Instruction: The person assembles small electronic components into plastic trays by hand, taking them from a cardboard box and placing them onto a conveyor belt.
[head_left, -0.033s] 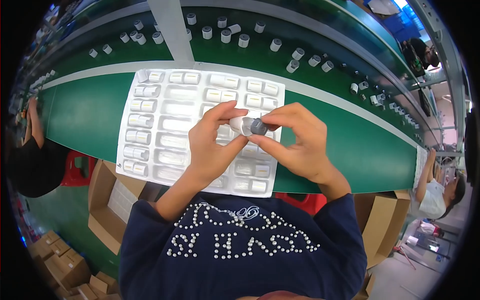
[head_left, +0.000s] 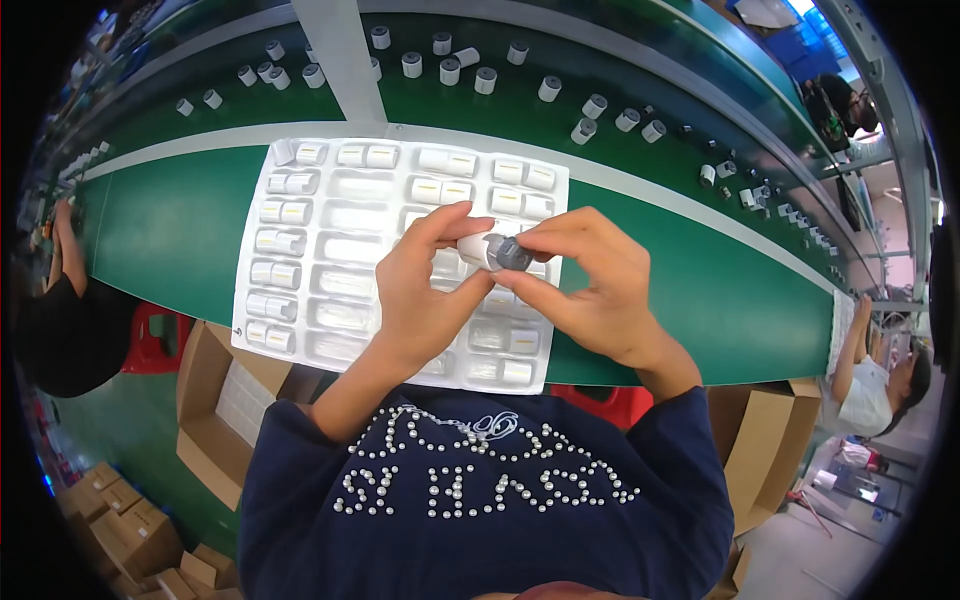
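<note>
My left hand (head_left: 425,280) pinches a small white cylinder (head_left: 478,249) between thumb and fingers. With thumb and fingertips, my right hand (head_left: 590,285) grips a dark grey round part (head_left: 514,254) at the cylinder's right end. A paler grey piece shows between the two; whether they are joined I cannot tell. Both hands are held over a white moulded tray (head_left: 400,268). Several of its pockets hold similar white cylinders (head_left: 284,212) lying on their sides, some with a yellowish line. Other pockets in its second column hold no cylinders, and my hands hide part of the tray.
The tray lies on a green work surface (head_left: 690,290). Beyond it, several white cylinders with dark tops (head_left: 485,81) stand on a green belt. Open cardboard boxes (head_left: 215,415) flank me below the bench. Other people (head_left: 70,330) sit at the far left and right.
The dark grey part has shifted very slightly left, toward the white cylinder. Both hands keep their grip.
</note>
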